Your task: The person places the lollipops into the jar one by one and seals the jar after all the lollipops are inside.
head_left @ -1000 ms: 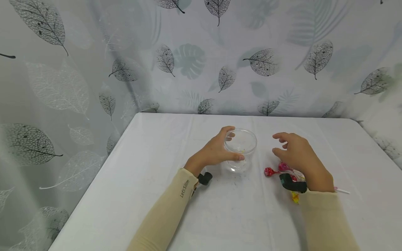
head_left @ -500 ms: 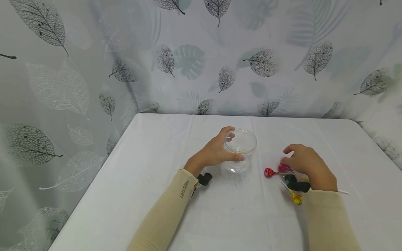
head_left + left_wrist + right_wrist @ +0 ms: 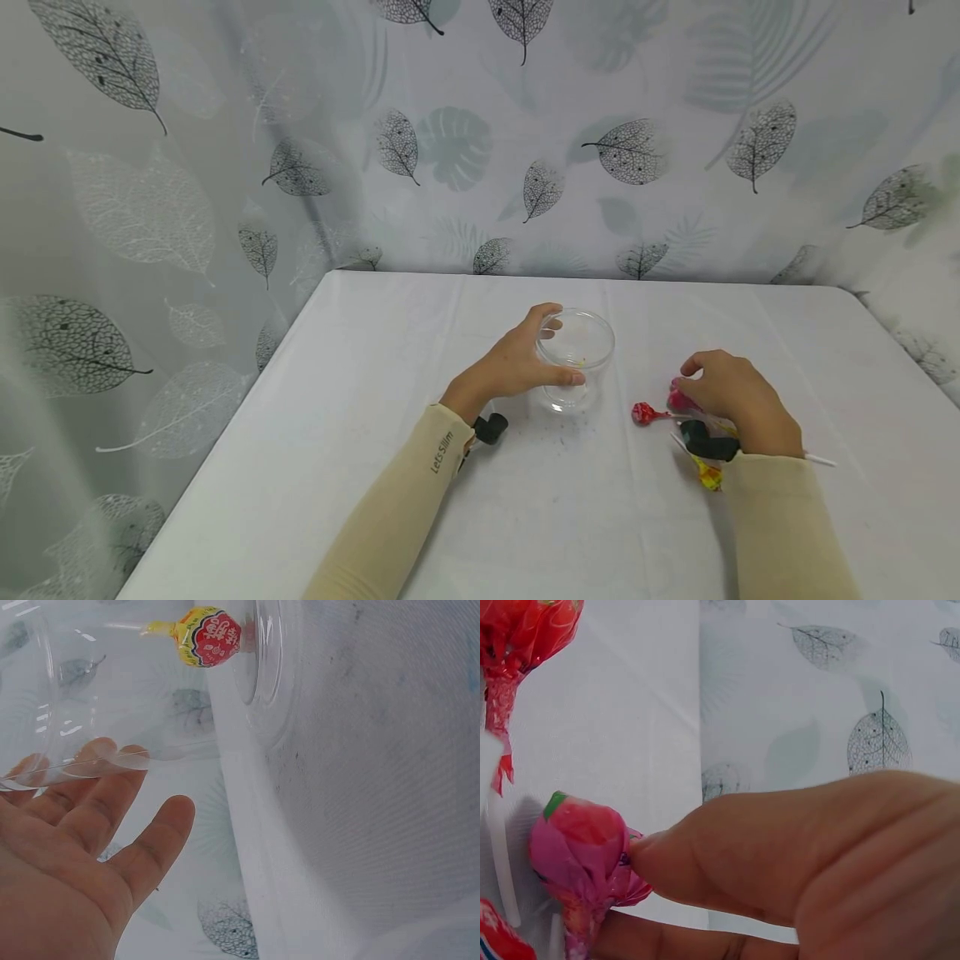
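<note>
My left hand (image 3: 512, 364) grips a clear round jar (image 3: 592, 364), thumb across its near side and fingers around the far side. Through the jar wall in the left wrist view, a yellow-and-red wrapped lollipop (image 3: 214, 637) shows near the base. On the right, my right hand (image 3: 738, 396) pinches the head of a pink lollipop (image 3: 581, 840), thumb on the wrapper and a finger beneath. A red lollipop (image 3: 645, 413) lies just left of it. Closer to me is a yellow lollipop (image 3: 709, 475), its stick pointing up and left.
All of this rests on a white-covered table (image 3: 450, 517). Leaf-printed curtains (image 3: 465, 125) hang behind and at the left. A white stick (image 3: 821, 460) pokes out beyond my right wrist, and part of another red wrapper (image 3: 501, 936) shows low in the right wrist view.
My right hand has come down and slightly right onto the pink lollipop, and its thumb and fingers have closed on the head. My left hand and the jar have stayed in place.
</note>
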A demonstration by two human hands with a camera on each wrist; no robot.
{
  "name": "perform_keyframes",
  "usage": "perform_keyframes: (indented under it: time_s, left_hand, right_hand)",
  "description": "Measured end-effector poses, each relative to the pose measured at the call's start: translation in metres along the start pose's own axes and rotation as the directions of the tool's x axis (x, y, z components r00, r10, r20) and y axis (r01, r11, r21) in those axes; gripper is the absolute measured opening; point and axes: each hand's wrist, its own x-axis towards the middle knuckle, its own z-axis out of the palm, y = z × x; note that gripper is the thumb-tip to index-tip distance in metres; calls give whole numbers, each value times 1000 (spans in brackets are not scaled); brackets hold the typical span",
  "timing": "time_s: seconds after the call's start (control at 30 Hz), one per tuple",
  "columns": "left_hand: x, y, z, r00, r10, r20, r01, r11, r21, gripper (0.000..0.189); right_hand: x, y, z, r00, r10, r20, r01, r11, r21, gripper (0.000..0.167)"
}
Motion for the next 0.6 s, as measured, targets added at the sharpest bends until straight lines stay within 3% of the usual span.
perform_keyframes:
  time_s: [0.37, 0.6]
  left_hand:
    - [-1, 0, -1, 1000, 3, -2, -3, 1000, 2, 107]
    - [-1, 0, -1, 1000, 1, 5, -1, 1000, 0, 109]
  right_hand:
    - [1, -3, 0, 999, 28, 24, -29, 999, 23, 43]
    - [2, -1, 2, 1000, 3, 22, -3, 1000, 0, 42]
